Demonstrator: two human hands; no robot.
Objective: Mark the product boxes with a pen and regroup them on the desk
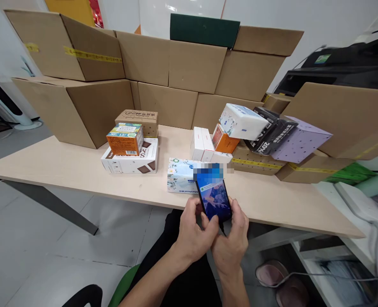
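A smartphone (214, 200) with a lit screen is held upright near the table's front edge. My left hand (195, 232) grips its lower left side, the thumb at the bottom of the screen. Around the lower right side wrap the fingers of my right hand (233, 234). A dark cable hangs from the phone's bottom end. Just behind the phone stands a white and blue tissue pack (180, 175), partly covered by it. The upper part of the screen is blurred out.
On the wooden table (89, 183), an orange box (125, 143) rests on a white box (129, 164) at the left. Another tissue pack (243, 121), a black package (268, 136) and a lilac box (300, 140) are piled at the right. Large cardboard boxes (182, 64) wall the back.
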